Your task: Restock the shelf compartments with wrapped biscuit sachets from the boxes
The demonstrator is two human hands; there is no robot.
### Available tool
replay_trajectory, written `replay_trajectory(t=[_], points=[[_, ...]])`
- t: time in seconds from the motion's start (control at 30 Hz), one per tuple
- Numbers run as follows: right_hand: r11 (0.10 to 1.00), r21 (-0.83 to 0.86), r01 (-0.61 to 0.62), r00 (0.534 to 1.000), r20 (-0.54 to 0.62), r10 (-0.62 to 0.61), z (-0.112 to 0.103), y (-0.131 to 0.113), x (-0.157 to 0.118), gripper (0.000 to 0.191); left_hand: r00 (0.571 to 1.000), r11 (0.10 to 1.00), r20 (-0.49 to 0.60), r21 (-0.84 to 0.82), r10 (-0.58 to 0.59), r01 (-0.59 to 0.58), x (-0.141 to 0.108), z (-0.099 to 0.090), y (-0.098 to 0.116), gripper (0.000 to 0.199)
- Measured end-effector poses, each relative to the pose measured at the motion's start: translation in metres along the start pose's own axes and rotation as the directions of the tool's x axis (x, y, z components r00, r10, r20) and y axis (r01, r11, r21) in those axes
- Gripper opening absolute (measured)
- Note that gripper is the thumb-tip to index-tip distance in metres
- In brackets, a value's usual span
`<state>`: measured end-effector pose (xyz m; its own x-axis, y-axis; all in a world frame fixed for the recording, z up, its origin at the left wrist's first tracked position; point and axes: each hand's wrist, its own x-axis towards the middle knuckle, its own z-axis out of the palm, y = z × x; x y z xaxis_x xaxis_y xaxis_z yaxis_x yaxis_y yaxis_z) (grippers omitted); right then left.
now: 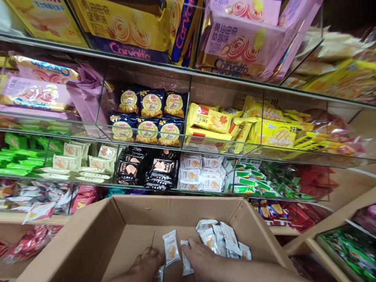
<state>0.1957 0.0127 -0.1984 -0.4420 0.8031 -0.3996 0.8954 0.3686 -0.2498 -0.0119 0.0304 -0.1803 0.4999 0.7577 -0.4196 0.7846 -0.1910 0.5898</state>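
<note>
An open cardboard box (147,211) holds small white snack packets, with a heap of them (219,237) on its right side. Low in the box, my left hand (147,263) has its fingers curled down next to a packet partly hidden below it. My right hand (199,256) reaches in from the right, its fingers on another white packet (187,260); the grip underneath is hard to see. Between the two hands one white packet (171,247) stands nearly upright, its printed face showing.
Glass-fronted shelves (188,72) rise just behind the box, filled with snacks in compartments. Similar white packets (202,172) fill one compartment, beside black packets (161,172). At the lower right is a wooden bin (320,250) with green packets.
</note>
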Motion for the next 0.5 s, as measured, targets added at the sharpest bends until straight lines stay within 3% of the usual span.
replay_trajectory(t=[0.03, 0.13, 0.3, 0.33, 0.4, 0.47, 0.5], points=[[0.997, 0.073, 0.007, 1.0, -0.014, -0.006, -0.003, 0.001, -0.001, 0.064, 0.999, 0.983, -0.022, -0.183, -0.026, 0.022, -0.001, -0.004, 0.005, 0.042], [0.954, 0.299, 0.018, 0.994, -0.111, 0.016, -0.013, 0.005, 0.001, 0.042, 0.994, 0.919, 0.007, -0.379, -0.109, 0.103, 0.003, -0.011, 0.017, 0.032], [0.858, 0.513, 0.017, 0.984, -0.159, 0.076, -0.036, 0.004, 0.01, 0.014, 0.962, 0.659, 0.153, -0.703, -0.228, 0.268, 0.009, -0.021, 0.026, 0.047], [0.777, 0.628, 0.024, 0.987, -0.137, 0.081, -0.042, 0.001, 0.01, 0.011, 0.959, 0.6, 0.187, -0.75, -0.213, 0.28, 0.007, -0.025, 0.029, 0.046], [0.48, 0.877, 0.021, 0.993, -0.076, 0.094, -0.053, -0.007, 0.006, 0.01, 0.961, 0.503, 0.235, -0.819, -0.143, 0.275, 0.001, -0.035, 0.036, 0.042], [0.152, 0.988, 0.004, 0.993, -0.022, 0.119, -0.064, -0.015, 0.001, 0.015, 0.969, 0.413, 0.242, -0.879, -0.044, 0.238, -0.005, -0.044, 0.043, 0.038], [0.065, 0.998, 0.002, 0.99, -0.011, 0.139, -0.07, -0.018, -0.002, 0.018, 0.974, 0.366, 0.228, -0.906, 0.002, 0.212, -0.007, -0.048, 0.045, 0.036]])
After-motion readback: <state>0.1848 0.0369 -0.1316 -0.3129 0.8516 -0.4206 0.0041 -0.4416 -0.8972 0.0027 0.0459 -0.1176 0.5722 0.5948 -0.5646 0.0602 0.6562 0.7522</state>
